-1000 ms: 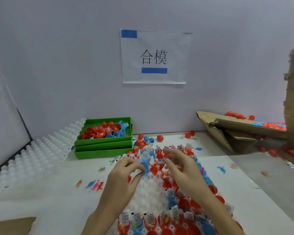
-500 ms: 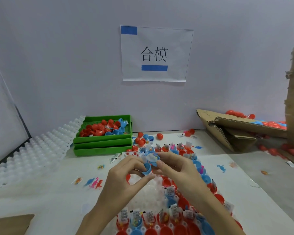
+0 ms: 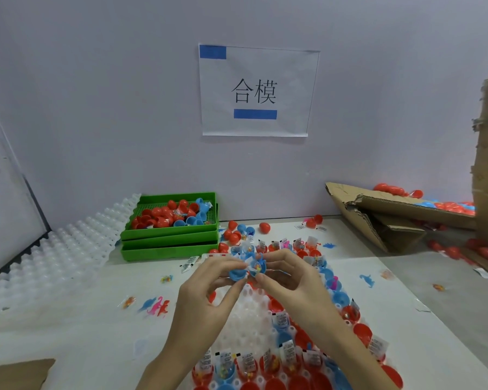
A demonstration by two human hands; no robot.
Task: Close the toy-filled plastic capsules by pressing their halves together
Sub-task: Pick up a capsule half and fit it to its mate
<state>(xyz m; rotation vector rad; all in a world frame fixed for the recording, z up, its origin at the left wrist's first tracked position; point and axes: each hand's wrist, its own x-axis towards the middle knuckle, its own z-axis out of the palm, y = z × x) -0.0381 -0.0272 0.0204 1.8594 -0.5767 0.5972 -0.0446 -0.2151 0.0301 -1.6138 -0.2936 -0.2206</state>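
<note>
Two hands are working together above a white dimpled tray (image 3: pixel 247 313) lying on the desk (image 3: pixel 68 319). The left hand (image 3: pixel 203 294) is pinching a blue capsule half (image 3: pixel 238 273) between thumb and fingertips, while the right hand (image 3: pixel 290 280) is pinching the other blue half (image 3: pixel 258 268), which is holding a small packet with a toy inside. Both halves are sitting edge to edge with their open faces tilted toward each other, not yet pressed shut. Around the bare middle of the tray, red and blue open capsules with labelled packets (image 3: pixel 283 319) are sitting in the cups along the near and right sides. Loose little dinosaur toys (image 3: pixel 157 305) are lying on the desk left of the tray, and another blue one (image 3: pixel 367 280) is lying to the right. Stacked green baskets (image 3: pixel 169 237) are standing at the back, the top one holding red and blue capsule halves (image 3: pixel 172 215). More white trays (image 3: pixel 54 254) are leaning at the left. A torn cardboard box (image 3: pixel 378 218) with capsules is lying at the right, and a paper sign (image 3: pixel 255 91) is hanging on the wall.
</note>
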